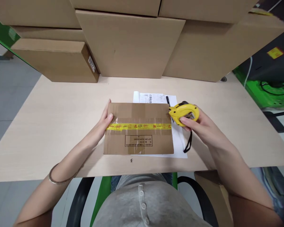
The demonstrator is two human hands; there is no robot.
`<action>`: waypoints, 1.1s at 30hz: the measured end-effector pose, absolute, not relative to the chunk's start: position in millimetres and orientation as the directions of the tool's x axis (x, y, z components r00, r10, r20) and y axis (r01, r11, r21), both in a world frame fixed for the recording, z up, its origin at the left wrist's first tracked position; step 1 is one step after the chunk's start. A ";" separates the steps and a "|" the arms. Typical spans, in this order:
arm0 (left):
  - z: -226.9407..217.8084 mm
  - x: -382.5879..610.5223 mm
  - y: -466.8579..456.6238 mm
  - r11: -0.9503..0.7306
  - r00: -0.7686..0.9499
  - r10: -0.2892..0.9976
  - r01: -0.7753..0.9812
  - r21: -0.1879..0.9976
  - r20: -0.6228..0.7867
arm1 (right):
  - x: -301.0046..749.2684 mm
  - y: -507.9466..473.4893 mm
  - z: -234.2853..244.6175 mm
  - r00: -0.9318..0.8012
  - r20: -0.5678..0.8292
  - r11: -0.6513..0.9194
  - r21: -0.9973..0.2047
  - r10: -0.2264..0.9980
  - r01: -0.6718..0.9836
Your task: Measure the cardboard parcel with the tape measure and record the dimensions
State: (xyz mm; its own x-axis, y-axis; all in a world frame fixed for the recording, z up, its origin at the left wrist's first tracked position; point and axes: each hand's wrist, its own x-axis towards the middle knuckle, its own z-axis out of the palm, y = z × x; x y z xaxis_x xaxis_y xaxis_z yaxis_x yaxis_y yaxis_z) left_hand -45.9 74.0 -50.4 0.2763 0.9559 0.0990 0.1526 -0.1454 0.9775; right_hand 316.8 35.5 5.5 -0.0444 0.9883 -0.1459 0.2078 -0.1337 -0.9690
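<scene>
while the left hand (103, 123) presses flat, fingers together, on the box's (139, 128) left end to steady it on the table (49, 126), the right hand (198, 124) pinches a tape measure (184, 113) at the right edge, seemingly lined up along the yellow tape (138, 126).

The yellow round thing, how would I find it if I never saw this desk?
Start at the pale wooden table with big cardboard boxes stacked along its back. In the middle lies a flat brown box sealed with yellow tape. At that box's right end, the right hand holds the tape measure: the only bright yellow, rounded plastic thing, with a black strap hanging below.
</scene>
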 end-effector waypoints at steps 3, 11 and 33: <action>-38.1 -52.9 73.4 -0.171 0.308 0.944 0.139 0.975 0.122 | 320.7 18.9 18.2 -0.046 -0.025 -0.019 -0.991 0.999 0.135; -30.1 -55.7 68.4 -0.630 0.371 0.756 0.183 0.755 0.540 | 331.6 -2.1 29.8 -0.152 -0.110 -0.100 -0.993 0.982 0.068; -75.4 -58.5 56.4 -0.627 0.329 0.750 0.079 0.775 0.574 | 180.3 72.6 105.5 -0.815 0.018 0.653 -0.608 0.580 0.451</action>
